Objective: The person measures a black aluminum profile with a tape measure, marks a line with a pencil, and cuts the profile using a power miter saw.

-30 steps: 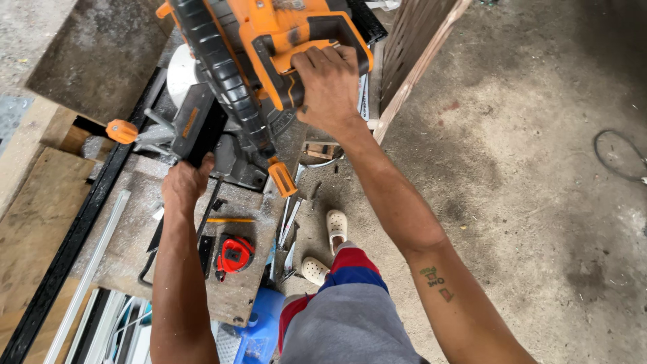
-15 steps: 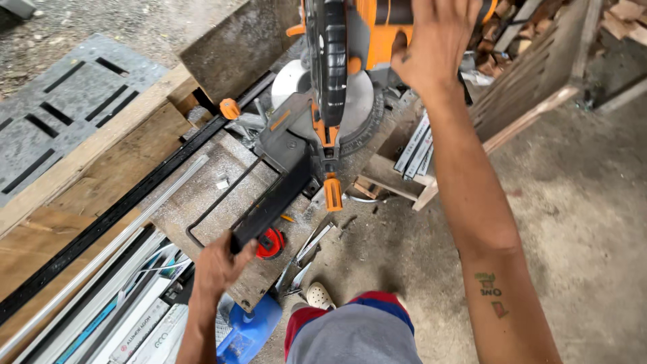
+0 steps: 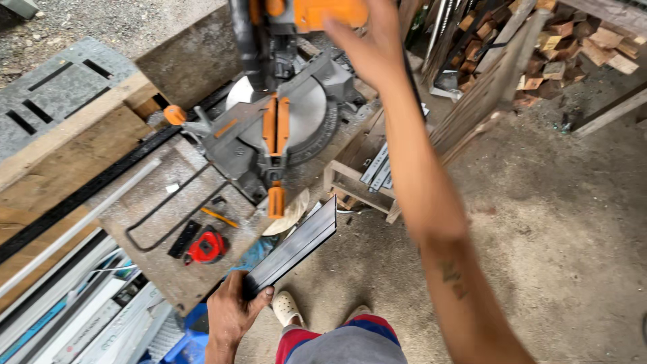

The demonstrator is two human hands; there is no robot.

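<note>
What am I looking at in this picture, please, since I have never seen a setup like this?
The view comes from a camera on a person's head, looking down at their own two bare hands. The left hand holds a short dark metal profile in its grip. The right hand reaches up to the orange handle of a mitre saw, a bench machine for cutting bars to length. The saw sits on a rough worktable, where a red tape measure and a pencil lie. Scrap wood blocks are piled at the upper right.

No packages, labels, signs, screens.
</note>
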